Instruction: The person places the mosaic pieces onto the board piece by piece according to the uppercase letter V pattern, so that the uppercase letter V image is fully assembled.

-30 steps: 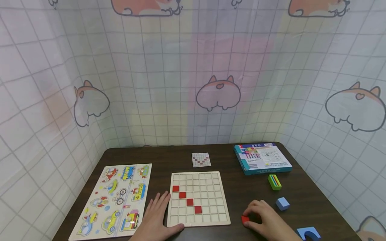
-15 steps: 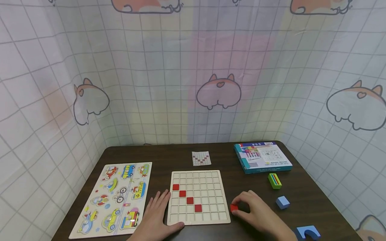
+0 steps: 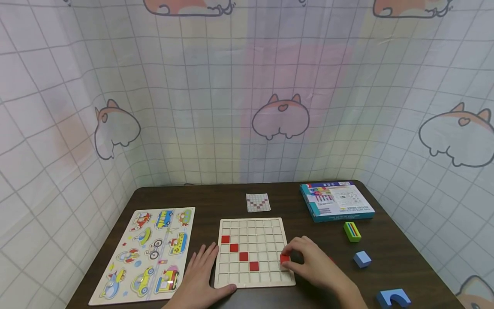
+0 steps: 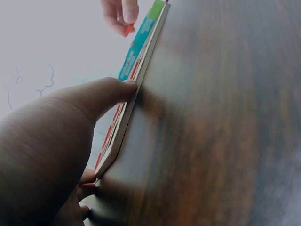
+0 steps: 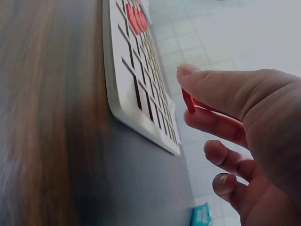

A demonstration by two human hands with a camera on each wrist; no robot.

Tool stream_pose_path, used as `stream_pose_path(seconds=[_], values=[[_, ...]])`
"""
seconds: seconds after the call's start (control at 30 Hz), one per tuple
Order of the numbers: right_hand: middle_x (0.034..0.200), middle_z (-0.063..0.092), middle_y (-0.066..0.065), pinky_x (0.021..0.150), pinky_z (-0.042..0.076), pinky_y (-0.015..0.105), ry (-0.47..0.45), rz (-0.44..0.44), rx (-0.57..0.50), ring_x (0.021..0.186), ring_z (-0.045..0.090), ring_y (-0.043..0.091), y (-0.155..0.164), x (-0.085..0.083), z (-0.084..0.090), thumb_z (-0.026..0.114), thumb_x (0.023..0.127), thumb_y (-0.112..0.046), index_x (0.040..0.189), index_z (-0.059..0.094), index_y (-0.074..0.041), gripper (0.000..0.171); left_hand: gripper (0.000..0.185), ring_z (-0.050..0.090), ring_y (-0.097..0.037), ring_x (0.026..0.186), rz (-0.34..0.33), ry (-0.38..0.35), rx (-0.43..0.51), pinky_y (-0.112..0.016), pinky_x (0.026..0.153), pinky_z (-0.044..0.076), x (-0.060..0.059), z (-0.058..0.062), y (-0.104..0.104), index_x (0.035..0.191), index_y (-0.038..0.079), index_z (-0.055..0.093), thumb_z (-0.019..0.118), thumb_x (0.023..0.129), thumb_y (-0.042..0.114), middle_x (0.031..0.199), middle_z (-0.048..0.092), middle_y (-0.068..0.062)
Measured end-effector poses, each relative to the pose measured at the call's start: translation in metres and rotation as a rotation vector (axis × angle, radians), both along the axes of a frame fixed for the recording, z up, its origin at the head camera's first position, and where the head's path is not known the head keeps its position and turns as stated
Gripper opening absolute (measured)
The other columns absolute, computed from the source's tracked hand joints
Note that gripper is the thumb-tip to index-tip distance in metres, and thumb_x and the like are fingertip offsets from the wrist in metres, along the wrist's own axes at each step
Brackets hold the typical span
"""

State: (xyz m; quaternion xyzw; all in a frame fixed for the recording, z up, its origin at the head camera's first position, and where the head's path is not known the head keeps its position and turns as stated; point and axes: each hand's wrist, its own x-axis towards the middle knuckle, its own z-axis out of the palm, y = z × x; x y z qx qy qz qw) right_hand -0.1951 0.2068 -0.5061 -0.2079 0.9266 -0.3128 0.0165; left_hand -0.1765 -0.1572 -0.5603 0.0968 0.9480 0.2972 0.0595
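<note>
My right hand (image 3: 314, 266) pinches a red square tile (image 3: 284, 259) between thumb and index finger, over the right edge of a pale wooden grid board (image 3: 256, 284). In the right wrist view the tile (image 5: 188, 100) shows edge-on, raised off the board. Several red tiles (image 3: 243, 256) lie in the board's cells, stepping diagonally down from the left side. My left hand (image 3: 197, 281) rests flat with fingers spread along the board's left edge. Its thumb (image 4: 123, 89) touches the front edge in the left wrist view.
A small card (image 3: 258, 203) printed with a grid pattern lies behind the board. A vehicle picture puzzle (image 3: 129, 240) covers the left. On the right are a boxed game (image 3: 339, 201), a green striped block (image 3: 352, 232), a blue cube (image 3: 362, 259) and a blue arch (image 3: 393, 297).
My right hand has moved left with the red tile, from the table at the right to over the board's right edge. The left hand has stayed in place.
</note>
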Motion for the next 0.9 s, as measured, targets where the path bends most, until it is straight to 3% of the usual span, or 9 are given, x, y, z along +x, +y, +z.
stream_pose_path(seconds=[0.27,0.63,0.9], values=[[0.11,0.07,-0.021,0.085,0.052,0.025,-0.026,0.001,-0.007,0.106,0.056,0.018,-0.014,-0.007,0.002,0.089,0.096,-0.043,0.111,0.078,-0.037,0.019,0.133,0.022,-0.047,0.171,-0.003,0.005,0.003,-0.076,0.137,0.015,-0.001,-0.002,0.0,0.174,0.017,0.037,0.077,0.074,0.093,0.181,0.036,-0.012],[0.107,0.07,-0.019,0.083,0.053,0.024,-0.003,0.036,-0.021,0.105,0.056,0.017,-0.03,-0.01,0.001,0.087,0.098,-0.04,0.11,0.078,-0.033,0.017,0.135,0.022,-0.047,0.171,0.005,-0.001,-0.008,-0.076,0.137,0.014,-0.001,-0.001,0.001,0.175,0.017,0.036,0.076,0.072,0.095,0.182,0.035,-0.012],[0.111,0.071,-0.02,0.091,0.056,0.029,0.002,0.038,-0.026,0.111,0.058,0.017,-0.041,-0.016,-0.003,0.088,0.097,-0.04,0.109,0.079,-0.034,0.015,0.134,0.021,-0.047,0.171,0.006,-0.007,-0.007,-0.075,0.138,0.014,0.0,0.0,0.001,0.175,0.017,0.036,0.076,0.073,0.095,0.182,0.035,-0.012]])
